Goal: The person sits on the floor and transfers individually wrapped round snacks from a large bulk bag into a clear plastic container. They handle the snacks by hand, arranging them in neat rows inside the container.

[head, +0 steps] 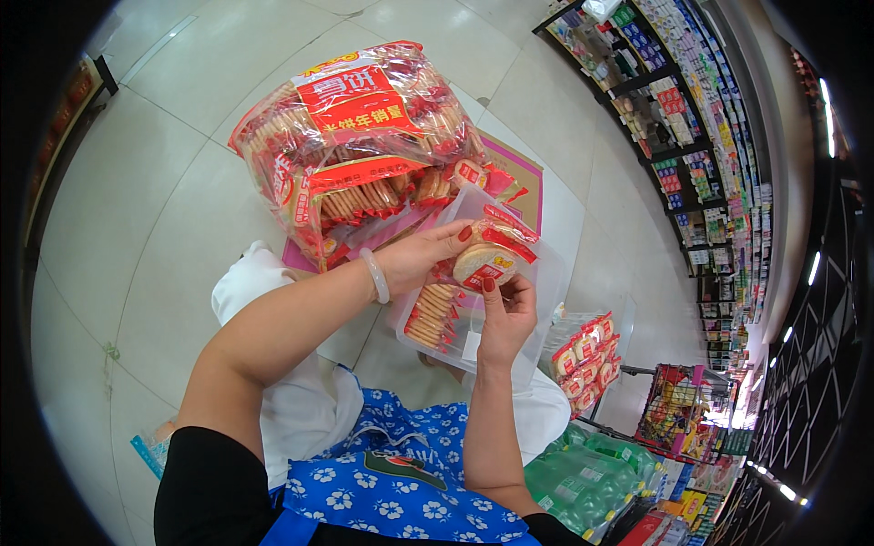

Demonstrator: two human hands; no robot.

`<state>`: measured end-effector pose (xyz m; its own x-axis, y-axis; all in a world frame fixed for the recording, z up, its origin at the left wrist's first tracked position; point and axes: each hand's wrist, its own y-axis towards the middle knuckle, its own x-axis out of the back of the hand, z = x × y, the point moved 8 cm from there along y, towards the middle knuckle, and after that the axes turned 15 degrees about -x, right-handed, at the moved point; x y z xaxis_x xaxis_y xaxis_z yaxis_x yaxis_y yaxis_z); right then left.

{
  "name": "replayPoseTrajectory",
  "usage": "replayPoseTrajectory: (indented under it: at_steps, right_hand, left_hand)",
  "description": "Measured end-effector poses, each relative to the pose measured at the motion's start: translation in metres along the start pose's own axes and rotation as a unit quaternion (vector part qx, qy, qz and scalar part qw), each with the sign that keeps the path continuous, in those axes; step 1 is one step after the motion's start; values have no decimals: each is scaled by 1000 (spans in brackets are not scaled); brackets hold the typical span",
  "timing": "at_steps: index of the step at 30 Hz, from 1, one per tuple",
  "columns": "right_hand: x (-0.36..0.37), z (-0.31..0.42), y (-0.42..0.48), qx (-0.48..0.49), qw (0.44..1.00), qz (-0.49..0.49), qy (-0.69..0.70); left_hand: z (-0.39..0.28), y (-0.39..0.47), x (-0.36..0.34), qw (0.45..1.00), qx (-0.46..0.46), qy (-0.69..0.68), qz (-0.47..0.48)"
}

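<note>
Between my two hands is a small stack of red-and-clear wrapped rice crackers (483, 267). My left hand (429, 251) grips the stack from the left, thumb on top; a pale bangle (375, 276) circles that wrist. From below, my right hand (511, 315) pinches the front packet's lower edge with the thumb. Under my hands stands a clear plastic bin (546, 273), where a row of wrapped crackers (431, 318) lines the left side. Beyond it lies a large clear-and-red bag (355, 102) full of the same packets, its near side open.
A flat purple-bordered carton (522, 183) lies beneath the bag and bin. Several cracker packs (584, 363) stand right of my knee, near green bottles (580, 481) in shrink wrap. A wire shopping cart (676, 409) is farther right. Stocked shelves (669, 136) curve along the tiled floor (164, 225).
</note>
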<state>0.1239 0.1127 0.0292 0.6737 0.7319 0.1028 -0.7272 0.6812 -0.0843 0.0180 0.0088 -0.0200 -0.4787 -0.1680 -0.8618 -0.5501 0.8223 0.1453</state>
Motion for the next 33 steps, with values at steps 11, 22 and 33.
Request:
replayPoseTrajectory:
  at_steps: [11, 22, 33]
  right_hand:
    - [-9, -13, 5, -102, 972, 155, 147]
    - [51, -37, 39, -40, 998, -4, -41]
    - [51, -72, 59, -58, 934, -45, -349]
  left_hand:
    - [5, 6, 6, 990, -14, 134, 45]
    - [-19, 6, 43, 714, -29, 698, -43]
    - [-14, 9, 40, 702, -2, 711, -28]
